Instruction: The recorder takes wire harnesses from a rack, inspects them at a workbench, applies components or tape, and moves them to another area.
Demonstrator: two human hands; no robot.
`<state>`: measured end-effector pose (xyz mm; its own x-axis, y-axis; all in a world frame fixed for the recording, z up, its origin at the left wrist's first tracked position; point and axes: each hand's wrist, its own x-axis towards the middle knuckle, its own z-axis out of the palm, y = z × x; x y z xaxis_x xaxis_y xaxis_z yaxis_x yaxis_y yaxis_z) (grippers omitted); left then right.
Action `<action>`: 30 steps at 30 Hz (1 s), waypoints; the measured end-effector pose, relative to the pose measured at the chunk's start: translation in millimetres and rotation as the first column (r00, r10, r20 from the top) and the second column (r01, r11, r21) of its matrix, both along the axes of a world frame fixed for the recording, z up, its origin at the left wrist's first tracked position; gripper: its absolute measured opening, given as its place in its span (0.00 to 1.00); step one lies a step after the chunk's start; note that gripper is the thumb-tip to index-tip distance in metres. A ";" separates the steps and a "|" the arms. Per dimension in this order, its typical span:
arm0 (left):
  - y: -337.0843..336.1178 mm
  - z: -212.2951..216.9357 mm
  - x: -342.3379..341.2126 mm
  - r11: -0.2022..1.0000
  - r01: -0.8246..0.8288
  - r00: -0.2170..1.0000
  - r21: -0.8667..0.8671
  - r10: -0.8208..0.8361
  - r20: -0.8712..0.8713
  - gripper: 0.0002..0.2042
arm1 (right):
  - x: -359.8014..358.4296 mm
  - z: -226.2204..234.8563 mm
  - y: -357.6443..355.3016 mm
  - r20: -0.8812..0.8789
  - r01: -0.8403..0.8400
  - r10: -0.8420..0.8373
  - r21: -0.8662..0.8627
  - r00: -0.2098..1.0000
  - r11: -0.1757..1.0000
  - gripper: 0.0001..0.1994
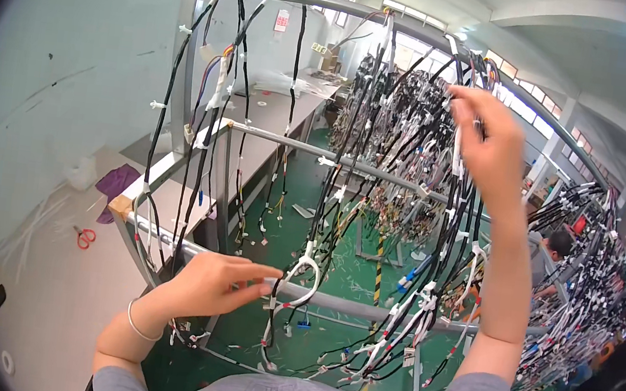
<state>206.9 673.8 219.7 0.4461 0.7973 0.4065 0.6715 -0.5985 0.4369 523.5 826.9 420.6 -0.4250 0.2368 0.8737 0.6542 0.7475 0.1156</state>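
Observation:
Wire harnesses wrapped in black and white tape hang from a grey metal rack in front of me. My left hand is low, its index finger and thumb stretched apart with nothing between them. Its fingertips are beside a white-taped loop in a harness, at the lower rail. My right hand is raised near the top rail, fingers bent and apart, in front of a black-and-white harness bundle. No held thing shows in it. Whether its fingertips touch the cables is hard to tell.
The rack's top rail and lower rail cross before me. Left is a table with red-handled scissors and purple cloth. Many more harnesses hang behind. Another person is at the right.

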 end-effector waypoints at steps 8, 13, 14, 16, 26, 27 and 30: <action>-9.3 -1.3 -61.6 0.624 -0.452 0.880 0.637 0.427 0.207 0.34 | -91.6 -14.5 64.5 -0.136 0.147 -0.128 0.143 0.982 0.979 0.43; 15.9 -37.4 -138.7 0.584 -0.645 0.761 0.493 0.549 0.344 0.40 | -196.4 17.3 -1.9 -0.162 -0.213 0.204 -0.038 0.965 0.976 0.25; 17.9 -41.1 -147.7 0.688 -0.603 0.794 0.404 0.464 0.394 0.39 | -225.7 26.5 -8.7 -0.153 -0.282 0.270 -0.064 0.950 0.957 0.25; 15.8 -36.6 -155.3 0.879 -0.438 0.755 0.187 0.246 0.608 0.30 | -279.6 44.1 -7.8 -0.187 -0.392 0.357 -0.208 0.915 0.896 0.27; -19.2 -36.6 -230.0 0.956 -0.120 0.807 0.269 -0.064 0.586 0.32 | -382.2 152.0 242.9 -0.479 -0.339 -0.015 -0.643 0.878 0.687 0.09; -17.7 -49.0 -217.7 0.959 0.027 0.727 0.283 -0.213 0.653 0.32 | -283.3 268.2 238.3 -0.733 -0.691 0.096 -0.579 0.674 0.433 0.03; -40.6 -79.9 -275.8 0.984 -0.177 0.593 -0.026 0.128 0.795 0.29 | -390.3 237.8 230.4 -0.807 -0.652 0.279 -0.165 0.520 0.740 0.09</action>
<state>-68.9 633.1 139.8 -0.1964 0.7904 0.5803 0.1607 -0.5579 0.8142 133.2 1057.2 658.4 0.1062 0.5919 0.7990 -0.0838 0.8060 -0.5860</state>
